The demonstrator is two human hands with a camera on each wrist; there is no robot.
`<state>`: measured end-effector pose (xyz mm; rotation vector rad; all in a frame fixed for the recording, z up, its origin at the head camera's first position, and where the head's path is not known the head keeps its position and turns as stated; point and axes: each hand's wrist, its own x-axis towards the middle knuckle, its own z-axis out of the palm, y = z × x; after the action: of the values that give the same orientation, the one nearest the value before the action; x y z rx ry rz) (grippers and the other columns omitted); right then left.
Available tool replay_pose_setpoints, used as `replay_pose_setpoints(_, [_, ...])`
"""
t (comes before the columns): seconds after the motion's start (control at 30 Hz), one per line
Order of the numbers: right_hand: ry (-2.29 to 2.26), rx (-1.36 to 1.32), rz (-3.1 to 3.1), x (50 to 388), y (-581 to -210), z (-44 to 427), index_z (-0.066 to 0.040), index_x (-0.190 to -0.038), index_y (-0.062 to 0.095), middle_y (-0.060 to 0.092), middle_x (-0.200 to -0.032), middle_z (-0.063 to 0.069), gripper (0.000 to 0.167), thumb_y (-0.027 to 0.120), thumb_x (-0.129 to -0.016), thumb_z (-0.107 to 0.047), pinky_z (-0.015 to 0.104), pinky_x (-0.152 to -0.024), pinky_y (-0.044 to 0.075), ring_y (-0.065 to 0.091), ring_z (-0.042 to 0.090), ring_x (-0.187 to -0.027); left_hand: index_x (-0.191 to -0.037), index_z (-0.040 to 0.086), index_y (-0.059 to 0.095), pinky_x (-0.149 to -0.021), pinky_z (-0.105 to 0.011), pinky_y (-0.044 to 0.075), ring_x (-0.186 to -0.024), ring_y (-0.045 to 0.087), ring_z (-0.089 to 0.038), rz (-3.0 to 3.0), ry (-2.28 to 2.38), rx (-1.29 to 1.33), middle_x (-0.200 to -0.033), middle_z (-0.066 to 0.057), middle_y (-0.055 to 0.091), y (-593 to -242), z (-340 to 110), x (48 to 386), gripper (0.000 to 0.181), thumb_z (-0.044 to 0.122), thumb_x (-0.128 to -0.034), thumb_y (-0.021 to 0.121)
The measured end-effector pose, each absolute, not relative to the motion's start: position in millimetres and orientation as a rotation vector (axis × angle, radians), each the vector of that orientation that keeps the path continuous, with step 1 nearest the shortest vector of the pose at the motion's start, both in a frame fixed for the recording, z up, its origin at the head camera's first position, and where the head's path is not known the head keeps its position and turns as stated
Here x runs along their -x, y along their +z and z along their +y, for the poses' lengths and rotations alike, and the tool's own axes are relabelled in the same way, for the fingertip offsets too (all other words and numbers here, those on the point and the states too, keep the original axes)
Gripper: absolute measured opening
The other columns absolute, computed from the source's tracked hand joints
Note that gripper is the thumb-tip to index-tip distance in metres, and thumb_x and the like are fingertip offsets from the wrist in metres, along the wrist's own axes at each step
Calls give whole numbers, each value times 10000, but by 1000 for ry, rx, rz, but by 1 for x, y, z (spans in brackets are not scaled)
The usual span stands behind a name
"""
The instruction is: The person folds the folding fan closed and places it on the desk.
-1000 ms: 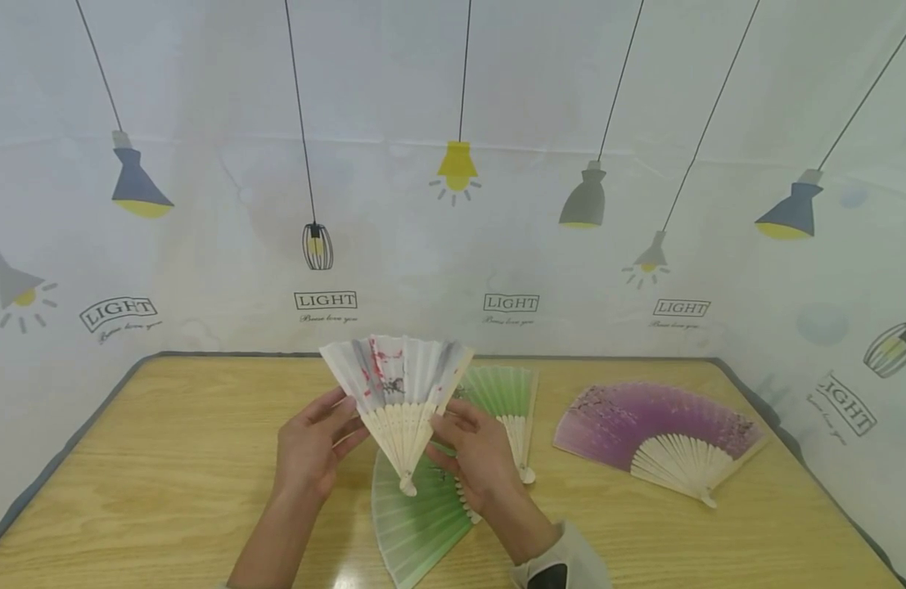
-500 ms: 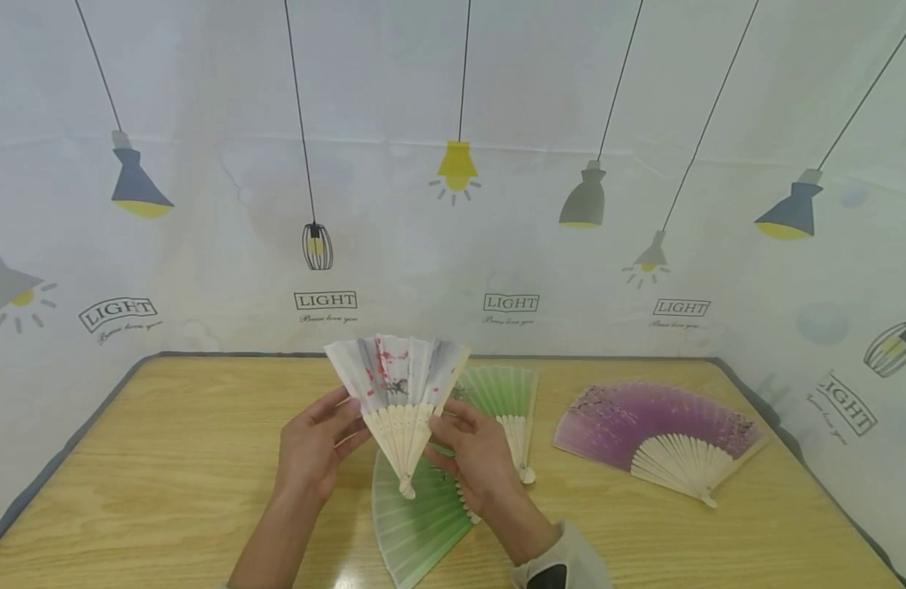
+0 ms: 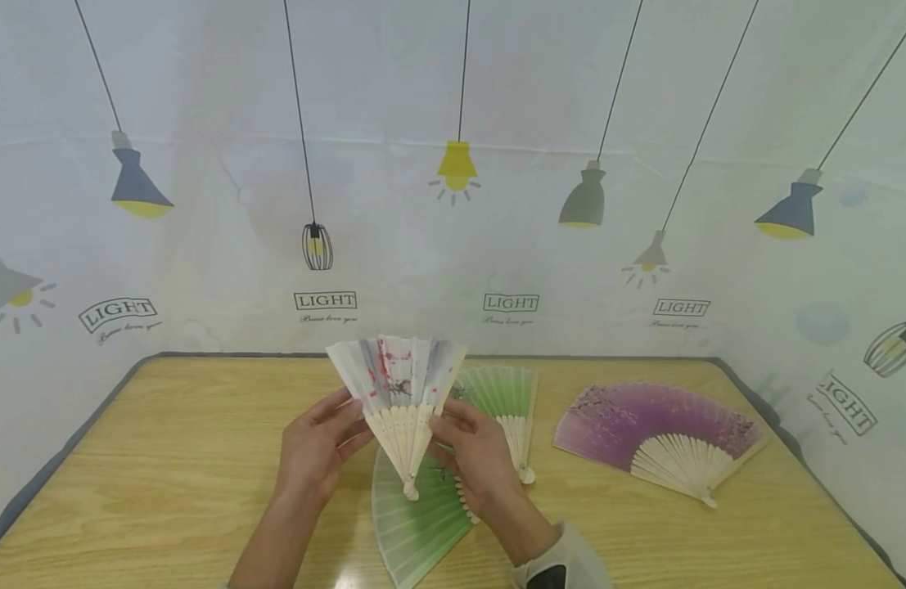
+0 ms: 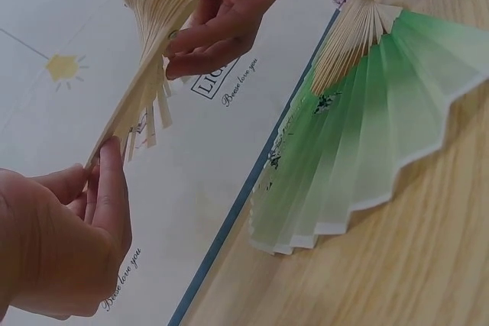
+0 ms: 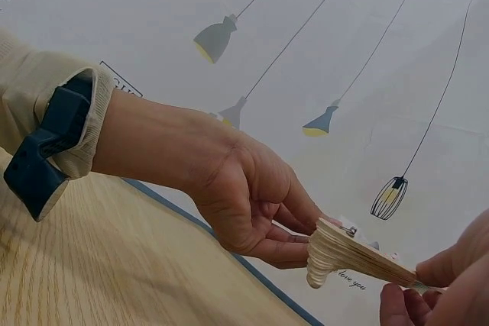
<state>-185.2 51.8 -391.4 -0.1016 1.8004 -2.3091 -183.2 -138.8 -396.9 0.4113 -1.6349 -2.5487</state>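
Raised above the table is a partly spread white folding fan point(image 3: 401, 372) with grey and red painting and pale wooden ribs. My left hand point(image 3: 313, 446) pinches its left edge between thumb and fingers. At the opposite edge, my right hand point(image 3: 482, 458) pinches the ribs. The fan's pivot end points down toward me. From the side, in the left wrist view, the ribs point(image 4: 145, 59) look stacked and fanned between both hands. Below lies an open green folding fan point(image 3: 419, 523), partly hidden by my right hand.
A second green fan point(image 3: 507, 393) lies behind my right hand, partly covered. Farther right, a purple fan point(image 3: 644, 417) is spread on the wooden table point(image 3: 202, 425). A white backdrop point(image 3: 394, 204) printed with lamps stands around the table.
The white fan has become slightly narrower, its left edge shifting a little right and its right edge a little left. My left hand has edged right; the fans on the table have not moved.
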Motion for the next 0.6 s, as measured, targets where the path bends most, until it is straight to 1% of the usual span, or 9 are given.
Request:
replay_pose_setpoints(0.3, [-2315, 104, 1810, 185, -392, 51, 46, -1368, 449, 568, -1242, 188, 466, 594, -956, -115, 348, -942, 509, 601, 234, -1057, -1324, -58, 488, -844, -377, 563, -863, 681, -216, -1630, -2550, -408, -965, -72, 697, -397, -139, 183, 411, -18, -926, 585])
replay_pose_setpoints(0.6, [-2303, 131, 1840, 184, -392, 50, 47, -1349, 475, 584, -1221, 178, 446, 601, -950, -108, 352, -952, 502, 594, 252, -1089, -1320, -55, 494, -840, -373, 565, -853, 680, -212, -1659, -2545, -410, -971, -81, 690, -397, -137, 183, 409, -1, -927, 593])
